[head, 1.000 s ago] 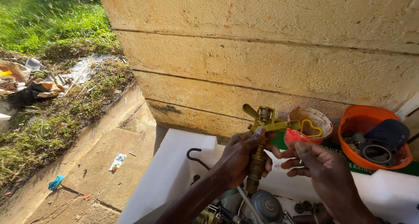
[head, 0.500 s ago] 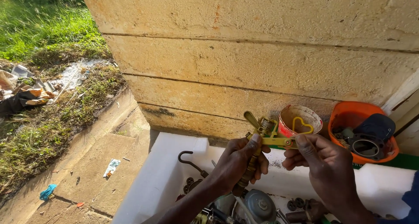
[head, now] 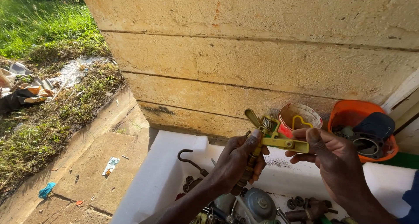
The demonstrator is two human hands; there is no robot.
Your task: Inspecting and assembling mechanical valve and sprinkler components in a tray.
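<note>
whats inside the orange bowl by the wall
The orange bowl holds a dark blue-black cover and a grey metal ring part. Whatever lies beneath them is hidden.

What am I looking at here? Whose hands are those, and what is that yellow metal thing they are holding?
The picture comes from a camera worn on a person's head, so you look down at that person's own two hands. The left hand grips the stem of a yellowish metal fitting, which looks like a sprinkler or valve part with a small spring at the top. The right hand pinches the flat arm that sticks out of its side. Below the hands is a white tray with a dark hook, a grey round part and small dark rings and pieces. Behind it, against the block wall, stand a small tub with a yellow bent wire and an orange bowl of dark parts. On the left are grass and some litter.
</note>
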